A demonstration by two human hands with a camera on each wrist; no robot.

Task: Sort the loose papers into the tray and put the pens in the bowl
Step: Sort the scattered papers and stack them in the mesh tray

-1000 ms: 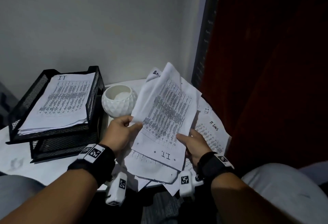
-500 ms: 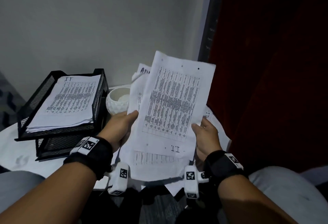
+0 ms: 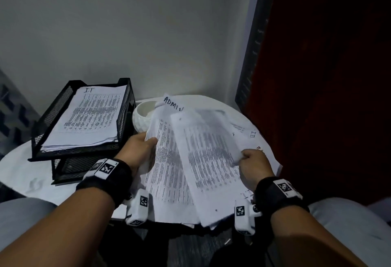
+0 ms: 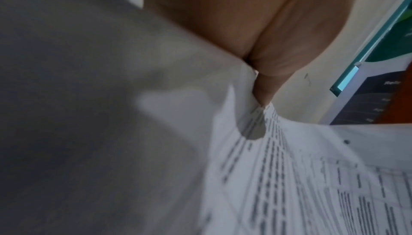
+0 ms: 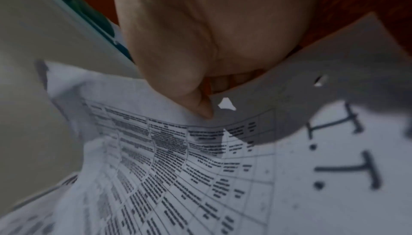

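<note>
My left hand (image 3: 139, 148) grips the left edge of a stack of printed papers (image 3: 169, 167) over the round table; in the left wrist view its thumb (image 4: 265, 87) pinches that paper stack (image 4: 289, 177). My right hand (image 3: 251, 161) pinches the right edge of a blurred top sheet (image 3: 209, 150), and the right wrist view shows the thumb (image 5: 200, 104) on that printed sheet (image 5: 178, 159). A black mesh tray (image 3: 53, 114) at the left holds an "IT" pile (image 3: 93, 116). The white bowl (image 3: 143, 114) is partly hidden behind the papers. No pens show.
More loose sheets (image 3: 256, 135) lie on the white round table (image 3: 19, 171) under and right of the held papers, one marked "ADMIN" (image 3: 173, 103). A lower mesh tray (image 3: 69, 167) sits beneath the top one. A dark red curtain (image 3: 328, 76) hangs at the right, and a wall stands behind.
The papers, held upright before, have come down toward the table. The right hand has shifted to the top sheet's right edge and is moving it, so it blurs.
</note>
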